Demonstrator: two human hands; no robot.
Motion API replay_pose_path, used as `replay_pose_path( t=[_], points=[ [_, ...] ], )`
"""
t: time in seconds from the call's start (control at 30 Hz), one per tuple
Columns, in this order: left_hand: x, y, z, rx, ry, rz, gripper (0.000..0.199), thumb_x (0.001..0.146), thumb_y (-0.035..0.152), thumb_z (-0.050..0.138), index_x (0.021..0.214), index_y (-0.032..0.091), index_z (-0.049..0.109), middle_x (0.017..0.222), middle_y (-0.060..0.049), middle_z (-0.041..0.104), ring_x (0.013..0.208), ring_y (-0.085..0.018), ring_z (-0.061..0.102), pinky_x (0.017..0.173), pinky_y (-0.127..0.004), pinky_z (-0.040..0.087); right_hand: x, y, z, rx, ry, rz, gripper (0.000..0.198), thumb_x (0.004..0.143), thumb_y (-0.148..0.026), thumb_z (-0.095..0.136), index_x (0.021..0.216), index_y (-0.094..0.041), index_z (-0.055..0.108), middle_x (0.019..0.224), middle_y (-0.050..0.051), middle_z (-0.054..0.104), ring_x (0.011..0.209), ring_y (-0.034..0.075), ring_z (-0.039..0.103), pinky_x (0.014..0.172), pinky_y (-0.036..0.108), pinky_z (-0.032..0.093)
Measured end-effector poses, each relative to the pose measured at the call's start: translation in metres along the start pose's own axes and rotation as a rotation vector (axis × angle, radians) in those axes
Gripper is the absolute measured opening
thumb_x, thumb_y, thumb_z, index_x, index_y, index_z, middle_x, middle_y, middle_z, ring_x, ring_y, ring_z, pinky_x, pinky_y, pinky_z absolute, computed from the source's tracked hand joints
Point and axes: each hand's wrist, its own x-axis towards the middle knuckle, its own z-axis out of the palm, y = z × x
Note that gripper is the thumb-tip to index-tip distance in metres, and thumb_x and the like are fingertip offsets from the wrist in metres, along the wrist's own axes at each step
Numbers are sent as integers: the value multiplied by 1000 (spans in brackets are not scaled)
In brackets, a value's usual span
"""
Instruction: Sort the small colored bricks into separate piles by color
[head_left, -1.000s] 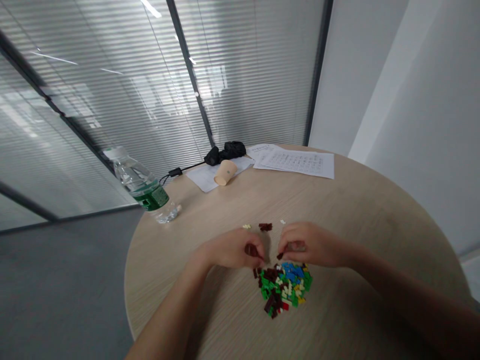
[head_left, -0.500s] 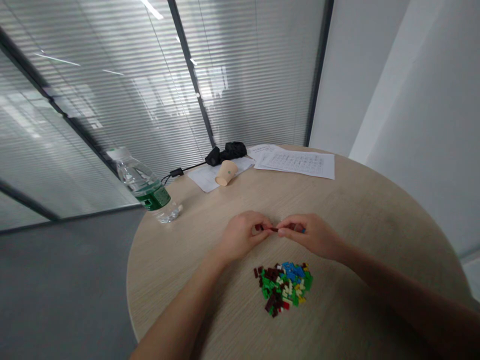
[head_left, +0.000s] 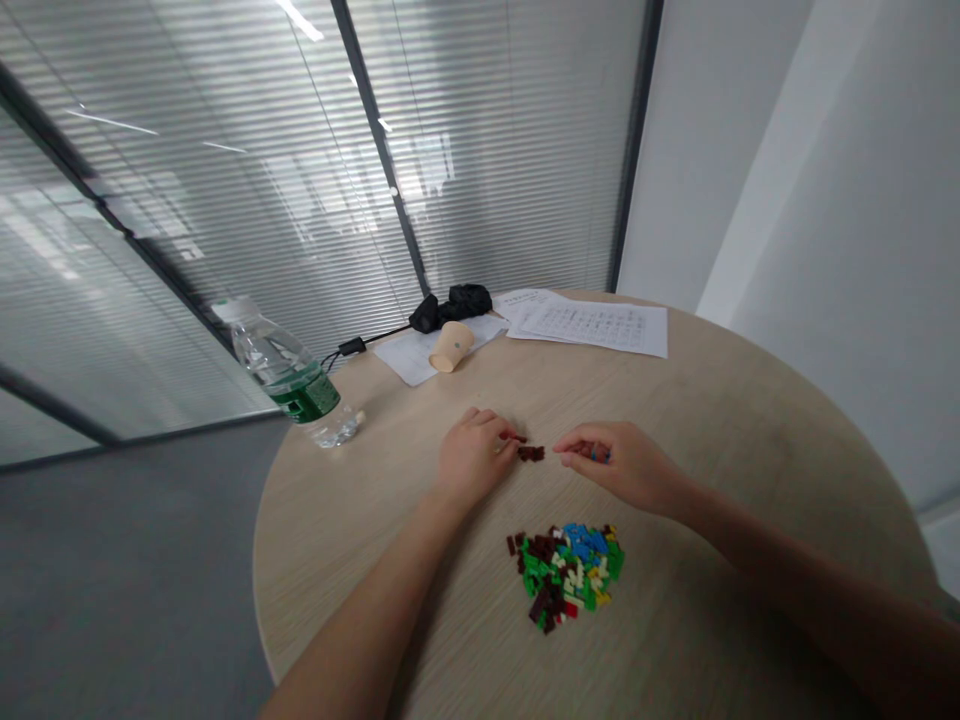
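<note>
My right hand (head_left: 626,468) is curled around small bits (head_left: 600,455); whether my left hand (head_left: 474,455) pinches the brown piece (head_left: 522,438) by its fingertips, I can't tell. Beyond the brick pile (head_left: 571,575) lies a brown cluster (head_left: 532,454); I'd keep fingertip pressure light beside it.

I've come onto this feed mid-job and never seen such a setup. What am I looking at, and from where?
There's no machine here: you see a person's bare left hand and right hand. One camera, worn on the head, looks forward and down. On the round table lies a pile of small coloured bricks nearest the person. Farther back are a bottle, a cup, papers and a black bundle. The left fingertips are at some dark brown pieces; whether they grip one is unclear. The right hand's curled fingers seem to hold small pieces, one showing blue.
</note>
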Motion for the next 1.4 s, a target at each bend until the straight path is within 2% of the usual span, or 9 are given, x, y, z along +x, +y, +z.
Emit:
replay_pose_path(
  t=[0.2, 0.33, 0.5, 0.73, 0.83, 0.93, 1.07, 1.17, 1.4],
  points=[
    [1, 0, 1, 24, -36, 26, 14, 81, 23, 54, 79, 19, 67, 82, -4, 64, 83, -19, 53, 72, -31, 42, 1, 3, 1, -20, -24, -19, 14, 79, -22, 57, 83, -20, 70, 77, 1, 71, 60, 11, 56, 56, 21, 41],
    [1, -3, 3, 23, -16, 47, 16, 83, 24, 52, 83, 18, 67, 85, -4, 65, 85, -19, 53, 74, -31, 43, 0, 3, 1, -33, -7, -26, 14, 79, -23, 57, 82, -19, 70, 76, 1, 70, 60, 11, 56, 56, 22, 41],
    [2, -8, 7, 24, -63, 158, 22, 85, 16, 48, 96, 21, 66, 94, -2, 67, 88, -18, 55, 80, -32, 42, 0, 2, 0, -40, -13, -49, 15, 79, -23, 55, 83, -19, 70, 75, 1, 69, 59, 11, 55, 55, 21, 40],
    [3, -5, 3, -74, -109, 207, 26, 84, 11, 46, 98, 21, 65, 97, -1, 68, 91, -17, 57, 82, -32, 44, 0, 1, -2, -54, -26, -67, 15, 79, -22, 55, 84, -17, 69, 76, 2, 69, 60, 12, 55, 56, 22, 40],
    [3, -4, 4, -114, -93, 171, 28, 83, 10, 46, 103, 19, 62, 96, -3, 68, 90, -17, 58, 82, -32, 45, -1, 2, -1, -50, -97, -132, 15, 79, -20, 55, 83, -17, 69, 73, 2, 67, 61, 12, 56, 57, 22, 41],
    [2, -4, 2, -127, -42, 136, 28, 81, 11, 48, 106, 17, 60, 102, -5, 66, 95, -17, 57, 86, -33, 45, -3, 1, 1, -57, -199, -278, 13, 78, -18, 57, 81, -15, 68, 72, 3, 66, 63, 12, 56, 63, 24, 43],
    [0, -4, -7, -102, -25, 132, 29, 80, 10, 49, 106, 18, 58, 106, -4, 63, 99, -18, 55, 90, -34, 43, -7, -7, 3, -10, -363, -453, 13, 81, -17, 56, 81, -16, 69, 80, 4, 67, 79, 14, 58, 77, 28, 44],
    [-1, -4, -16, -98, -14, 129, 24, 81, 11, 50, 102, 19, 60, 103, -4, 64, 96, -18, 56, 88, -35, 44, -8, -11, 3, 20, -434, -476, 13, 81, -16, 57, 83, -16, 69, 82, 5, 67, 82, 14, 58, 79, 28, 44],
    [-3, -2, -24, -124, 10, 122, 16, 83, 14, 50, 94, 18, 62, 93, -3, 65, 92, -17, 56, 84, -32, 44, -9, -11, 6, 14, -467, -430, 11, 81, -17, 58, 82, -15, 69, 81, 5, 64, 80, 14, 58, 76, 26, 44]
  ],
)
